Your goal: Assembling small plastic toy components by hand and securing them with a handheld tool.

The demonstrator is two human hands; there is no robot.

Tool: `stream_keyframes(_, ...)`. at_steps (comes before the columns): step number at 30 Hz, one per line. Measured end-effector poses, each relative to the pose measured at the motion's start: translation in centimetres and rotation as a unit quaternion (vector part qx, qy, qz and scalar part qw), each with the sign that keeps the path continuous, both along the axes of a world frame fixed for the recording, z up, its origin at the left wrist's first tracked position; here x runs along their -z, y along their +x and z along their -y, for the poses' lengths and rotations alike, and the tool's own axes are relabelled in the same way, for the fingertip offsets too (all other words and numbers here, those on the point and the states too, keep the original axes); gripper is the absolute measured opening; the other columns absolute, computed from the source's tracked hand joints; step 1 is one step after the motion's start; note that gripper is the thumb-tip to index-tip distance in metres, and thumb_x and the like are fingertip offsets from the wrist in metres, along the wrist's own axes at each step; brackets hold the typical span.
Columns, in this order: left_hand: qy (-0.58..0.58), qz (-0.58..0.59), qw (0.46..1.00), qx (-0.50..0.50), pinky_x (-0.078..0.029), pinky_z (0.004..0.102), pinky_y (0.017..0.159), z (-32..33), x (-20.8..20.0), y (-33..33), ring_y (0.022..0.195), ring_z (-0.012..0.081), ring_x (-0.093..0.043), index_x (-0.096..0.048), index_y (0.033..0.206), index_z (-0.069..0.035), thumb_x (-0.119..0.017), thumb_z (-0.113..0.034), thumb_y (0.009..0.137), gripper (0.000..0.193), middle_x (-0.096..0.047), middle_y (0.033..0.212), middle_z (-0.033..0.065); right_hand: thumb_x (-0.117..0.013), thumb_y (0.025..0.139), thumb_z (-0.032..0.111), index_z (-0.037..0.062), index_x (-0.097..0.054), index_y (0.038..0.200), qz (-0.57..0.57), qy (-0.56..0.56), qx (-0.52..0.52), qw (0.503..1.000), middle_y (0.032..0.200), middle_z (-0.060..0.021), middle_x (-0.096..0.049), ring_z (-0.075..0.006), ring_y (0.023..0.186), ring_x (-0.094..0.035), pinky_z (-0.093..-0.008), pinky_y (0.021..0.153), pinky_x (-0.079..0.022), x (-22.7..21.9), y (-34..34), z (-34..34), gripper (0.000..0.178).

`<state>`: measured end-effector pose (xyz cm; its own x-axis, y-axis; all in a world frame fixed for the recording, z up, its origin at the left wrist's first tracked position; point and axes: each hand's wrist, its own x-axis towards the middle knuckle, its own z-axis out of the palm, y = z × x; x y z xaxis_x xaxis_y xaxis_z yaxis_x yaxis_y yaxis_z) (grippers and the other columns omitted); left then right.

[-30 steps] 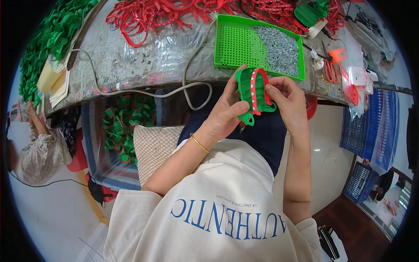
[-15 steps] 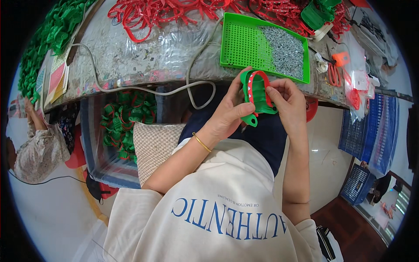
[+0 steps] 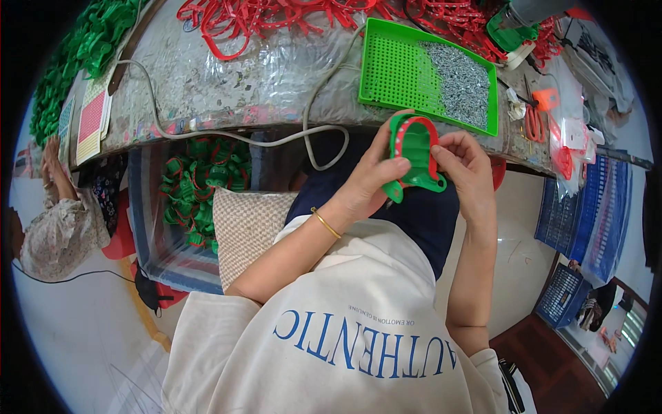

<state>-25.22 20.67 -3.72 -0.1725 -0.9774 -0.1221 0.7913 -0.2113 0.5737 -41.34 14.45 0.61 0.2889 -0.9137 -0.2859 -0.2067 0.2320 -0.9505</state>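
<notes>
A green plastic toy jaw (image 3: pixel 416 157), shaped like a crocodile mouth, is held over my lap just off the table edge. Along its rim runs a red strip with white teeth (image 3: pixel 416 123). My left hand (image 3: pixel 367 176) is closed around its left side, thumb on the lower rim and fingers behind. The thumb and forefinger of my right hand (image 3: pixel 467 169) pinch the strip at the right rim. Part of the jaw's back is hidden by my left fingers.
A green tray (image 3: pixel 393 76) with small metal pins (image 3: pixel 460 86) lies ahead, red strips (image 3: pixel 258 15) behind it. Scissors (image 3: pixel 534 124) rest at right. A lined bin (image 3: pixel 148 228) of green-and-red pieces (image 3: pixel 200 186) stands lower left. A grey cable (image 3: pixel 227 136) crosses the table edge; another person (image 3: pixel 65 224) sits far left.
The view has shifted slightly. The jaw has tilted so its inside faces me more, and my right hand has moved a little right and down along the rim.
</notes>
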Motion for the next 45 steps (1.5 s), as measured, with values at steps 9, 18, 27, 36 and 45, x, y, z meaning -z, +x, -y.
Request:
stream_keyframes(9, 0.055, -0.447, 0.877, 0.167, -0.045, 0.0553, 0.096, -0.1, 3.0, -0.4, 0.118, 0.0448, -0.049, -0.035, 0.139, -0.003, -0.065, -0.048, 0.078, 0.082, -0.047, 0.130, 0.0257, -0.064, 0.080, 0.011, -0.0001, -0.046, 0.119, 0.099, 0.119, -0.027, 0.988, 0.093, -0.0055, -0.059, -0.0075, 0.071, -0.054, -0.0215, 0.064, -0.045, -2.7, 1.0, -0.5, 0.044)
stream_keyframes(18, 0.077, -0.511, 0.842, 0.154, -0.042, 0.0543, 0.098, 0.3, 2.6, -1.3, 0.113, 0.0434, -0.052, -0.037, 0.138, -0.004, -0.069, -0.049, 0.076, 0.083, -0.049, 0.129, 0.0238, -0.063, 0.080, 0.013, 0.0013, -0.045, 0.122, 0.094, 0.112, -0.027, 0.989, 0.092, -0.0038, -0.058, -0.0058, 0.069, -0.053, -0.0202, 0.063, -0.045, -3.3, 1.4, -0.2, 0.047)
stream_keyframes(27, 0.034, -0.376, 0.918, 0.120, -0.044, 0.0509, 0.095, 1.1, 0.8, 0.0, 0.110, 0.0391, -0.053, -0.040, 0.138, -0.018, -0.070, -0.043, 0.075, 0.075, -0.049, 0.128, 0.0168, -0.063, 0.085, 0.010, 0.0023, -0.043, 0.127, 0.097, 0.057, -0.067, 0.991, 0.100, -0.0081, -0.059, -0.0094, 0.079, -0.056, -0.0237, 0.069, -0.047, -3.6, 0.1, 0.8, 0.048)
stream_keyframes(36, 0.066, -0.391, 0.908, 0.132, -0.045, 0.0496, 0.095, 1.4, -0.3, -0.9, 0.108, 0.0369, -0.052, -0.040, 0.138, -0.023, -0.070, -0.039, 0.074, 0.072, -0.052, 0.122, 0.0131, -0.059, 0.092, 0.017, -0.0044, -0.035, 0.134, 0.013, -0.490, 0.210, 0.846, 0.129, -0.0173, -0.051, -0.0195, 0.113, -0.053, -0.0317, 0.098, -0.041, -10.7, -0.5, 11.9, 0.053)
stream_keyframes(45, 0.124, -0.378, 0.906, 0.144, -0.043, 0.0486, 0.098, 0.8, -0.5, -2.4, 0.111, 0.0357, -0.054, -0.046, 0.133, -0.009, -0.068, -0.044, 0.076, 0.070, -0.053, 0.125, 0.0174, -0.062, 0.089, 0.019, 0.0011, -0.050, 0.128, 0.074, -0.361, -0.084, 0.926, 0.124, -0.0135, -0.058, -0.0173, 0.117, -0.053, -0.0320, 0.099, -0.039, -12.8, 1.0, 18.0, 0.044)
